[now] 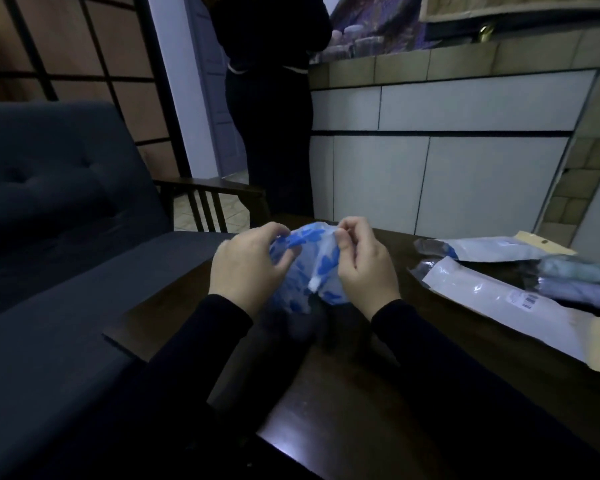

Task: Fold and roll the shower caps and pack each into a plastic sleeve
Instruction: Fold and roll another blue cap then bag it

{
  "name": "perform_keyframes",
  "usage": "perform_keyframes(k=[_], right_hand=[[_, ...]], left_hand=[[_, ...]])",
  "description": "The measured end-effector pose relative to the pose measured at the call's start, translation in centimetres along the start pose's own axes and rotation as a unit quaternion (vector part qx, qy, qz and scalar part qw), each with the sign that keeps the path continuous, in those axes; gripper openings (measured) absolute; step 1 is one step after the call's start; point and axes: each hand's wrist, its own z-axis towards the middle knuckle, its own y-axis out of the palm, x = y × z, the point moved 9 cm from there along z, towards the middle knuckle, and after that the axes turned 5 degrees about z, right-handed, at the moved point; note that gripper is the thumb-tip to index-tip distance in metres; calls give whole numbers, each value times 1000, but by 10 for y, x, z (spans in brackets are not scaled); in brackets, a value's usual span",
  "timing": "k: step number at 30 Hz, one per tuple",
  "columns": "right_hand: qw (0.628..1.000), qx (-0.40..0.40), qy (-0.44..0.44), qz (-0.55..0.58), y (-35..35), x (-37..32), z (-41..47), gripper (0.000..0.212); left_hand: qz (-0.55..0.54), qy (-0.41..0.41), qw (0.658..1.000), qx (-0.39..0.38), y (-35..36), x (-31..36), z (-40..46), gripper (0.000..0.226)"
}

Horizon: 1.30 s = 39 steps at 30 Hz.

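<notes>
Head view: left hand and right hand both pinch the bunched cap, held above the table. Best to flatten it evenly before rolling. Sleeves lie right, near.

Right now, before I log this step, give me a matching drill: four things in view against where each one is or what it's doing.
Things:
1. shower cap
2. left hand
3. plastic sleeves
4. sofa

Places or states:
A. lying flat at the table's right side
B. dark blue, left of the table
C. held up between both hands
D. gripping the cap's left edge

Pairs: 1-C, 2-D, 3-A, 4-B
</notes>
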Motion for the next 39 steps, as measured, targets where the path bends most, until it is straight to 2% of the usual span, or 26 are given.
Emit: perform_keyframes(k=[3, 5, 7, 9, 11, 13, 15, 17, 19, 20, 21, 22, 23, 26, 28, 31, 32, 34, 37, 39], right_hand=[[998, 55, 36, 24, -35, 11, 2, 12], [991, 78, 66, 80, -57, 16, 1, 18], [978, 60, 125, 154, -71, 24, 1, 20], [942, 20, 213, 257, -80, 31, -3, 22], [898, -30, 289, 329, -90, 38, -13, 30], [878, -85, 327, 339, -103, 39, -24, 44], [845, -114, 372, 367, -116, 44, -39, 42], [803, -107, 423, 405, -130, 50, -53, 38], [786, -81, 423, 443, -146, 57, -60, 35], [781, -65, 416, 460, -153, 60, -63, 40], [775, -50, 429, 461, -159, 64, -68, 44], [771, -36, 440, 459, -162, 70, -74, 38], [768, -24, 453, 452, -164, 73, -79, 30], [761, -2, 488, 427, -170, 83, -87, 31], [767, 7, 489, 415, -178, 88, -86, 33], [785, 37, 503, 359, -204, 101, -89, 23], [797, 33, 508, 326, -211, 104, -92, 21], [828, -3, 505, 244, -217, 105, -93, 24], [869, -50, 472, 142, -215, 96, -86, 27], [892, -90, 436, 79, -206, 86, -78, 20]], left_hand=[[-44, 12, 998, -36, 10, 16, 6, 31], [-110, 13, 993, -43, 14, 25, 9, 26], [-183, 8, 983, -25, 12, 33, 11, 27], [-267, 4, 964, -20, 13, 43, 14, 34], [-378, -17, 924, -47, 20, 55, 16, 30], [-490, -53, 865, -92, 29, 70, 15, 21], [-562, -69, 809, -160, 41, 91, 10, 26], [-602, -44, 763, -233, 56, 111, 2, 32], [-627, -14, 718, -302, 68, 127, -12, 35], [-632, -15, 702, -327, 74, 133, -19, 33], [-626, -19, 705, -333, 79, 136, -23, 25], [-618, -27, 717, -322, 80, 137, -25, 20], [-612, -43, 729, -304, 80, 137, -25, 23], [-621, -104, 723, -284, 88, 131, -24, 45], [-605, -135, 724, -302, 94, 122, -25, 42], [-577, -182, 710, -360, 109, 103, -28, 37], [-558, -182, 709, -391, 112, 100, -31, 41], [-499, -151, 732, -439, 118, 98, -37, 43], [-435, -83, 779, -444, 118, 106, -39, 30], [-427, -31, 788, -443, 115, 117, -38, 25]])
